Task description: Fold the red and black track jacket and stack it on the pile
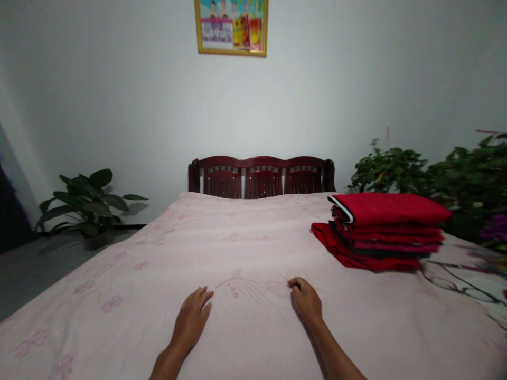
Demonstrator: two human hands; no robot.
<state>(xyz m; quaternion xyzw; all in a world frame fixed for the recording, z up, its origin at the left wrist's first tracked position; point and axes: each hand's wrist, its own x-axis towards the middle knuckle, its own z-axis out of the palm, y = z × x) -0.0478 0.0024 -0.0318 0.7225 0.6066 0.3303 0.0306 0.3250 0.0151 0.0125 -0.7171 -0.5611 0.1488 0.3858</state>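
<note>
A pale pink sheet (253,343) with floral patterns covers the broad surface before me. Over its near middle is my left hand (193,315), its fingers loosely bent and the thumb apart, with nothing in it. My right hand (307,300) is at the same depth to the right, fingers curled in and closed; no object shows in it. Whether either hand presses on the sheet I cannot tell. Beyond my right hand stands a stack of folded red clothes (390,208), with dark and magenta layers and a white-edged fold on top.
Eyeglasses (461,287) lie right of the stack. Leafy plants (467,179) stand along the right side, and a potted plant (93,203) stands on the floor at left. A dark red wooden chair back (263,177) rises beyond the far edge, below a framed picture (232,26).
</note>
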